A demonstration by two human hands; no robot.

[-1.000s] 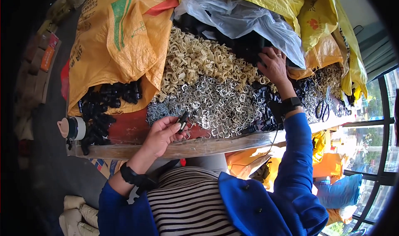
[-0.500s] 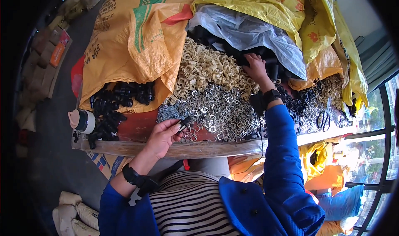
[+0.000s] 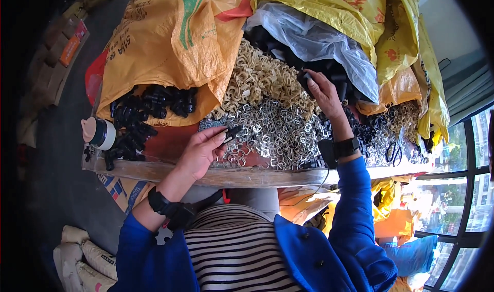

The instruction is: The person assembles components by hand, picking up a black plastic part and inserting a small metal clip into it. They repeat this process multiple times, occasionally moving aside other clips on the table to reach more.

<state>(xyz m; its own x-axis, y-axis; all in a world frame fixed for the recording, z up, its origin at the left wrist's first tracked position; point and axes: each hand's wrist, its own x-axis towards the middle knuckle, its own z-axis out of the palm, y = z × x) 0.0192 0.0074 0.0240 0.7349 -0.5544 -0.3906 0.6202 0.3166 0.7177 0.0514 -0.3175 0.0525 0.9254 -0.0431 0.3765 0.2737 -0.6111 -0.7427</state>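
Viewed from left to right, we find pale sacks (image 3: 88, 265) on the floor, then a jar (image 3: 105, 135) with a pink lid at the left end of the worktop (image 3: 242, 177). Beside the jar we note a heap of black fittings (image 3: 126, 148), which spills from the mouth of an orange woven sack (image 3: 170, 60). Next, we see the left hand (image 3: 200, 152) above the front of the worktop, its thumb and fingers pinched together on 1 small black piece (image 3: 233, 133), which points toward the right. Behind it we distinguish 2 adjoining heaps: cream clips (image 3: 262, 83) at the back and, in front, U-shaped metal pieces (image 3: 278, 137). At the right edge of the cream heap, the right hand (image 3: 325, 94) is closed on 1 dark part (image 3: 304, 83), whose exact shape we cannot tell. Clear plastic sheeting (image 3: 319, 37) hangs just behind this hand. Farther right, we observe a yellow sack (image 3: 399, 55) and, nearer the front edge, black-handled scissors (image 3: 394, 153).
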